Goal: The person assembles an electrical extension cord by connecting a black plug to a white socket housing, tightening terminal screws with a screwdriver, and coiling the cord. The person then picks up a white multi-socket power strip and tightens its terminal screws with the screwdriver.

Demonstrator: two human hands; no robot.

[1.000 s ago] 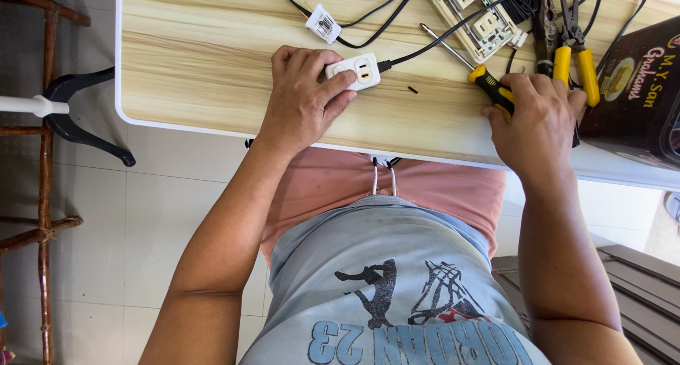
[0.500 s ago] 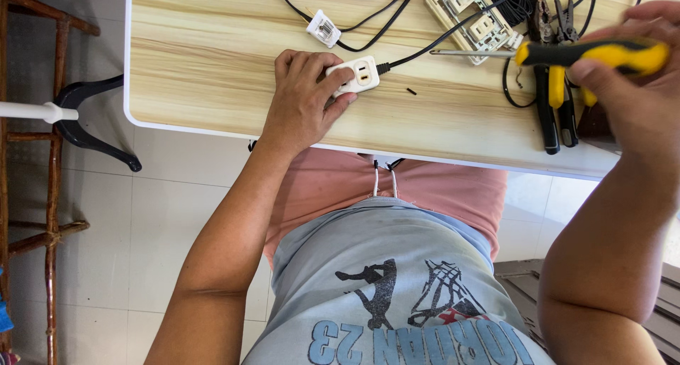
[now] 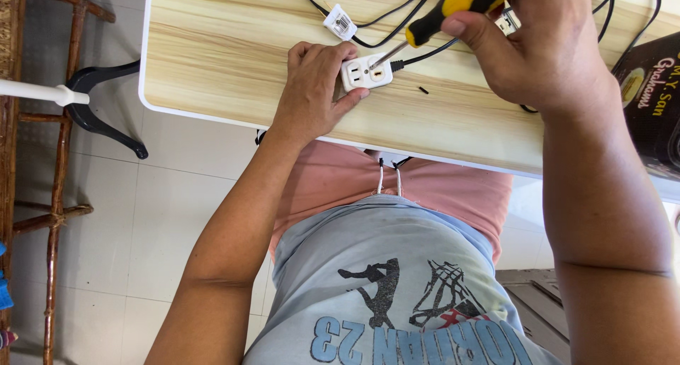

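Note:
My left hand [image 3: 312,88] pins a small white socket block [image 3: 367,71] flat on the light wooden table [image 3: 212,53], thumb and fingers around its left end. A black cable [image 3: 425,53] leaves the block to the right. My right hand [image 3: 531,46] grips a screwdriver with a yellow and black handle [image 3: 460,3]. Its metal shaft [image 3: 386,53] slants down to the left, with the tip touching the face of the socket block. A small black screw [image 3: 423,90] lies loose on the table just right of the block.
Tangled black cables [image 3: 397,0] and a small white tag [image 3: 340,21] lie at the table's far side. A dark box [image 3: 648,103] stands at the right edge. A wooden chair frame [image 3: 42,159] and a black stand foot [image 3: 106,117] are on the tiled floor to the left.
My right hand picked the screwdriver up from the table's right side, lifted it, and swung it left until the tip reached the socket block. My left hand stayed on the block.

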